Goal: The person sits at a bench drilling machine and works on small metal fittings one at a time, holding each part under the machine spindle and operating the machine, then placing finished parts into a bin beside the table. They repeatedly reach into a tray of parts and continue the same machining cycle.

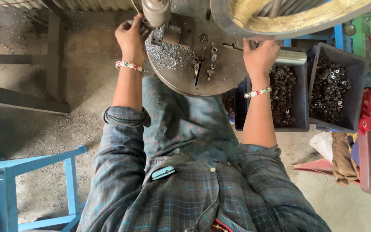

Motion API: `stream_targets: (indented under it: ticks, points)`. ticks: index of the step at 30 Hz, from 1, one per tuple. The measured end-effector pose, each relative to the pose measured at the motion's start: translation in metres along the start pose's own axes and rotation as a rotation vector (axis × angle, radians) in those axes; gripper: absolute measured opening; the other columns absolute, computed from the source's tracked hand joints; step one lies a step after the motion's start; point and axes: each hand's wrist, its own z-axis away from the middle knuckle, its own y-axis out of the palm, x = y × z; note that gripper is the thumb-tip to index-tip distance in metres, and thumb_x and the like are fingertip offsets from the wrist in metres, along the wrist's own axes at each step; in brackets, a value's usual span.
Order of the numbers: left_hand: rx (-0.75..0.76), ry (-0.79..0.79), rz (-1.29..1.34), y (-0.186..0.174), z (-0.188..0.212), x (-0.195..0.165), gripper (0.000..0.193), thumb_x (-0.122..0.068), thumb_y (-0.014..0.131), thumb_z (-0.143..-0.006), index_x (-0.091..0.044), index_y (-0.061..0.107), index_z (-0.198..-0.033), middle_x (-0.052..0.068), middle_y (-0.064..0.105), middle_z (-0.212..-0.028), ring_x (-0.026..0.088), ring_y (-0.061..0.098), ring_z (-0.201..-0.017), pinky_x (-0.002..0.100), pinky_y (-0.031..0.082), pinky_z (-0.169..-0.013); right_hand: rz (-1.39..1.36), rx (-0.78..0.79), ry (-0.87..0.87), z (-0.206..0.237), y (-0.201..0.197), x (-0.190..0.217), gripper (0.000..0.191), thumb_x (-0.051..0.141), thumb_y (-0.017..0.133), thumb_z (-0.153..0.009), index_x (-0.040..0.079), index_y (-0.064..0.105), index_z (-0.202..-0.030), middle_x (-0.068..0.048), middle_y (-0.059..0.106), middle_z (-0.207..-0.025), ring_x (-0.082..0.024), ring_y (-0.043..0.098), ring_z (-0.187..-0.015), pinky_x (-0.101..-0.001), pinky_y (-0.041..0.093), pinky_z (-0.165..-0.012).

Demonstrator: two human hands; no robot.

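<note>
We count two bins [299,107] of metal parts; our left hand [132,38] pinches something at the press ram [155,13], our right hand [260,56] clenches the table [220,81] edge.

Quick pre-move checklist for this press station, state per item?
1. Left hand clear of the grey cylindrical press ram: not ok, fingers sit right beside it.
2. Right hand clear of the ram: ok, it grips the edge of the round grey metal press table.
3. Workpiece seated under the ram: cannot tell, hidden.
4. Table surface clean: not ok, silvery metal chips cover it.
5. Dark plastic bins of small metal rings stocked: ok.
</note>
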Motion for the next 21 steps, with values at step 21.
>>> stream_targets:
  ticks: [21]
  points:
    - [0.114, -0.143, 0.000, -0.002, 0.023, -0.013, 0.014, -0.013, 0.076, -0.094, -0.003, 0.066, -0.093, 0.006, 0.069, -0.077, 0.014, 0.065, -0.062, 0.025, 0.053, -0.054, 0.159, -0.157, -0.145, -0.124, 0.024, 0.050, 0.053, 0.021, 0.085, -0.089, -0.002, 0.053, -0.126, -0.013, 0.068, -0.105, -0.033, 0.065, -0.098, -0.0441, 0.049, -0.089]
